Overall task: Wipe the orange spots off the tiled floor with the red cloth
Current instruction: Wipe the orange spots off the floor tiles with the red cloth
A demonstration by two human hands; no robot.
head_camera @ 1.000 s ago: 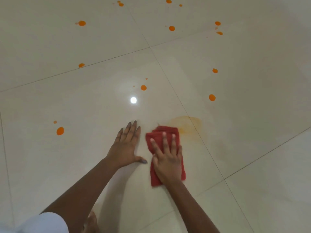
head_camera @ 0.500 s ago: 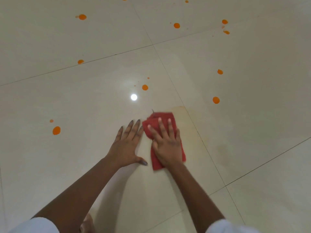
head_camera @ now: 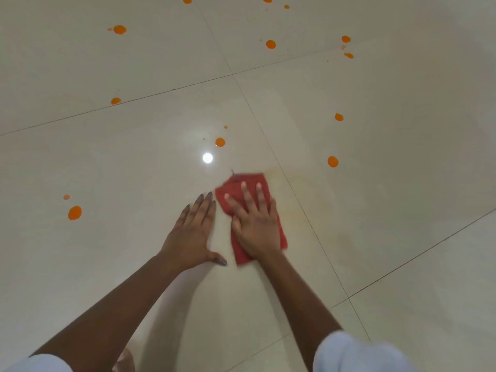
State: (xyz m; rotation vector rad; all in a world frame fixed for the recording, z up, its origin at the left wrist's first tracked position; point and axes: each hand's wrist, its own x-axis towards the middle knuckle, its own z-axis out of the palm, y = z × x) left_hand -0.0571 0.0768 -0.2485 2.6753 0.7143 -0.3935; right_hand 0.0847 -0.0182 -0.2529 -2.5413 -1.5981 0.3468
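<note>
Head view, glossy tiled floor [head_camera: 402, 210], about fourteen round orange spots [head_camera: 332, 161], flat right hand [head_camera: 257, 224] pressing one folded red cloth [head_camera: 232, 189], left hand [head_camera: 192, 237] flat alongside.

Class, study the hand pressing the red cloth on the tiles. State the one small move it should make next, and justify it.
Probably slide the red cloth forward and slightly left onto the nearest orange spot. The right hand lies flat on the cloth, and that spot sits a little beyond its far edge, unwiped.
</note>
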